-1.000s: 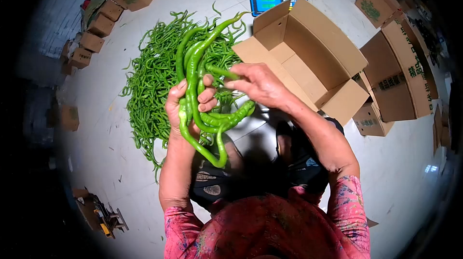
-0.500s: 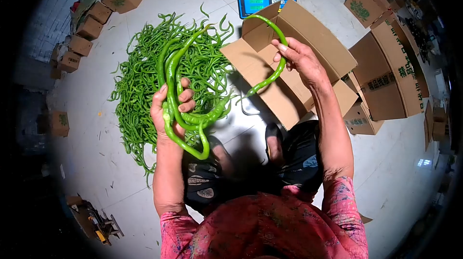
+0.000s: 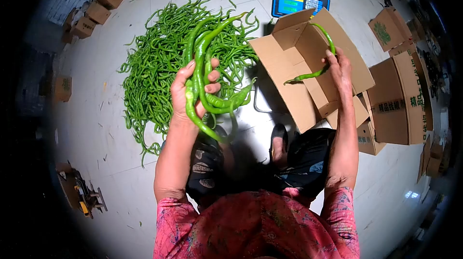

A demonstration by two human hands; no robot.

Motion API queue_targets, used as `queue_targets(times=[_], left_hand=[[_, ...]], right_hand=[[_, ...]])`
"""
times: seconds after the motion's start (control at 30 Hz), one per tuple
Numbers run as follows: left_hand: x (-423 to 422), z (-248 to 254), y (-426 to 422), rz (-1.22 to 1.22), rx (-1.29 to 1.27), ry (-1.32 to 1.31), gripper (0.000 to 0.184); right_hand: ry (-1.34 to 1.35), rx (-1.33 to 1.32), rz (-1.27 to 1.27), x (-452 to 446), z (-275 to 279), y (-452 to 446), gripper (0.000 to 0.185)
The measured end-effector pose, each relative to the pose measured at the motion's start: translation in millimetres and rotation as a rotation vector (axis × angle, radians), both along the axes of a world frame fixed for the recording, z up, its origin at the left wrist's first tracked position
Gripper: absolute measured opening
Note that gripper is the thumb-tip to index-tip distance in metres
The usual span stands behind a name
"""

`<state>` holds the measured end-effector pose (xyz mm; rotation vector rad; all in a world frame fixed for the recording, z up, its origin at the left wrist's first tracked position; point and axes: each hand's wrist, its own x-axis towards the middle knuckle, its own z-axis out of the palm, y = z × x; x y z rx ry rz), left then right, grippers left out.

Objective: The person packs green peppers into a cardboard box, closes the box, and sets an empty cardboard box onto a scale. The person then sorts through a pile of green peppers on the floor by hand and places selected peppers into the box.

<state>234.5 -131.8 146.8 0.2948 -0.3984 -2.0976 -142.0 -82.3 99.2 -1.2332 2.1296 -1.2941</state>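
My left hand (image 3: 195,85) is wrapped round a bunch of long green peppers (image 3: 205,49), held up in front of the pepper pile (image 3: 154,61) on the floor. One long curved pepper (image 3: 311,75) is pinched in my right hand (image 3: 339,68), over the open cardboard box (image 3: 275,61). Its upper end curves toward the box's back, and its lower end points left across the opening. The box's flaps are spread, and bare cardboard shows inside it.
A blue scale display (image 3: 300,2) stands behind the box. Another open box (image 3: 390,102) with printed labels is on the right, a smaller box (image 3: 369,138) beside it. Boxes (image 3: 98,13) line the upper left. A yellow-and-black tool (image 3: 86,203) lies at the lower left.
My right hand has moved right, away from the bunch, carrying a single pepper over the box. My left hand still holds the bunch. The whole view has shifted with the camera.
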Motion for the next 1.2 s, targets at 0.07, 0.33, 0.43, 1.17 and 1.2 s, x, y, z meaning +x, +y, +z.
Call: queue_targets(times=[0.07, 0.33, 0.43, 1.17, 1.2], left_hand=[[2, -1, -2, 0.002, 0.006, -0.005, 0.033], [5, -2, -5, 0.118, 0.043, -0.134, 0.033], [1, 1, -4, 0.178, 0.033, -0.345, 0.032], [-20, -18, 4, 0.297, -0.019, -0.370, 0.040], [-20, -16, 5, 0.304, -0.023, -0.363, 0.039]], right_hand=[[-0.089, 0.016, -0.011, -6, -2, 0, 0.036], [0.542, -0.193, -0.127, 4, -4, -2, 0.044], [0.175, -0.229, 0.073, 59, 35, 3, 0.035], [0.223, -0.232, 0.789, 232, 2, 29, 0.068], [0.217, -0.252, 0.791, 234, 1, 28, 0.069]])
